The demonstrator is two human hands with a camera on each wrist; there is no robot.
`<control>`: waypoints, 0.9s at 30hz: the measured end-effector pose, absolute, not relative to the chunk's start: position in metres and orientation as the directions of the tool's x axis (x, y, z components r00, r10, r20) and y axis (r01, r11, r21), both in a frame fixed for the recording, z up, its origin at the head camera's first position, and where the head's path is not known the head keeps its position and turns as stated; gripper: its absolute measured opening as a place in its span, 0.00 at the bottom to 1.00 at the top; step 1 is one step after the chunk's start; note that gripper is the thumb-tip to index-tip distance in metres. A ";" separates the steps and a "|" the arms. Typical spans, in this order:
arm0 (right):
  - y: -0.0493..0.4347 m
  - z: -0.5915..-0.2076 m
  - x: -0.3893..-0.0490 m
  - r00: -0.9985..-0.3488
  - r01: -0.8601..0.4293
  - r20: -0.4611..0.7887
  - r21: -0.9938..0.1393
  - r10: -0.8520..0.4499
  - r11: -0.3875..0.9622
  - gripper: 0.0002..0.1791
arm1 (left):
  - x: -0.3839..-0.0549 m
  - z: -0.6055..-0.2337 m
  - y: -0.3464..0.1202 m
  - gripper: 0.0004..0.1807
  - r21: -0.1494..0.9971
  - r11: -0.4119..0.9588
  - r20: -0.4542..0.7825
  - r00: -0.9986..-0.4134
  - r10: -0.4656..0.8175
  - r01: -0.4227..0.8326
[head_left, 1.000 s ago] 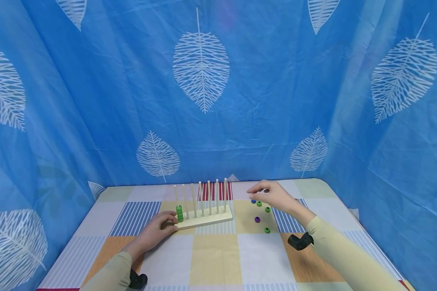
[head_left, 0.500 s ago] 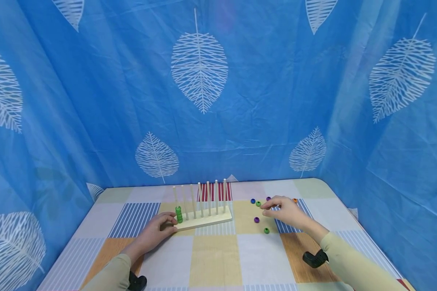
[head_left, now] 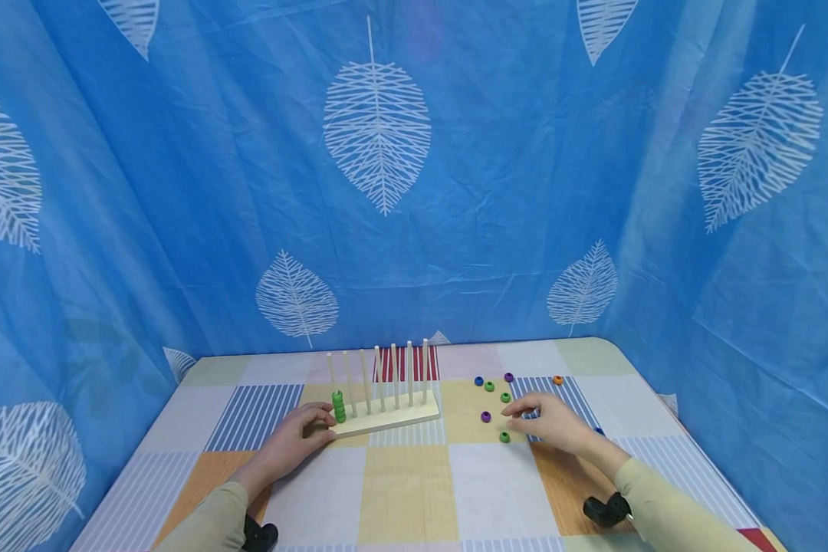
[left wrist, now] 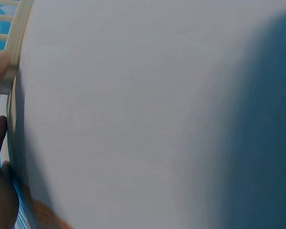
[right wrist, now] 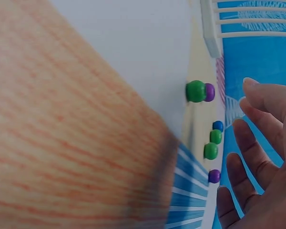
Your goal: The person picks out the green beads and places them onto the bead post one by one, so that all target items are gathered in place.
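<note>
A pale wooden peg stand (head_left: 393, 415) with a row of upright pegs stands left of centre. Several green beads (head_left: 339, 407) are stacked on its leftmost peg; the other pegs are bare. My left hand (head_left: 295, 438) grips the stand's left end, a digit against the base (left wrist: 15, 52) in the left wrist view. My right hand (head_left: 548, 420) hovers over the loose beads with spread, gently bent fingers and nothing between them. Closest to its fingertips are a green bead (head_left: 504, 437), a purple bead (head_left: 486, 417) and another green bead (head_left: 505, 397).
Farther back lie a blue bead (head_left: 479, 381), a green bead (head_left: 489, 386), a purple bead (head_left: 508, 377) and an orange bead (head_left: 557, 379). Another blue bead (head_left: 598, 431) shows beside the right wrist. A blue leaf-print curtain (head_left: 455, 192) encloses the patchwork-covered table (head_left: 407, 491).
My right hand has moved right and toward me, from above the back beads to beside the front green one, uncovering beads behind it. The left hand keeps its hold on the peg stand.
</note>
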State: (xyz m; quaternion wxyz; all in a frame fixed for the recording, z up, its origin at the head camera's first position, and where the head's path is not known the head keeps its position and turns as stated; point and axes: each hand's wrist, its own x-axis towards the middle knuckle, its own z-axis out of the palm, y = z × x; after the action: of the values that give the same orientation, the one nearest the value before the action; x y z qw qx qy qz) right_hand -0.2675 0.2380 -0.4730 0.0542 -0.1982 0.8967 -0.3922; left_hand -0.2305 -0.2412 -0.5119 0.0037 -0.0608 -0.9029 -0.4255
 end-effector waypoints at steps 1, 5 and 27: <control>0.239 -0.475 -0.267 -0.913 -0.315 0.057 -0.728 -0.404 0.608 0.12 | -0.231 -0.512 -0.241 0.05 0.767 0.631 0.057 -0.993 0.107 0.112; 0.240 -0.481 -0.265 -0.917 -0.281 0.027 -0.751 -0.397 0.598 0.12 | -0.230 -0.510 -0.241 0.05 0.761 0.639 0.059 -0.993 0.105 0.113; 0.243 -0.499 -0.264 -0.937 -0.199 -0.039 -0.758 -0.348 0.621 0.13 | -0.229 -0.512 -0.238 0.05 0.743 0.661 0.059 -0.995 0.086 0.101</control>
State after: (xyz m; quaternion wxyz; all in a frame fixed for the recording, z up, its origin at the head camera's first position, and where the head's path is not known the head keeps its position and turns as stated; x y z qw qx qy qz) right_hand -0.2640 0.2431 -0.4987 0.0912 -0.1528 0.8956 -0.4076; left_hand -0.2287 -0.2377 -0.5124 0.0093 -0.0513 -0.9113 -0.4084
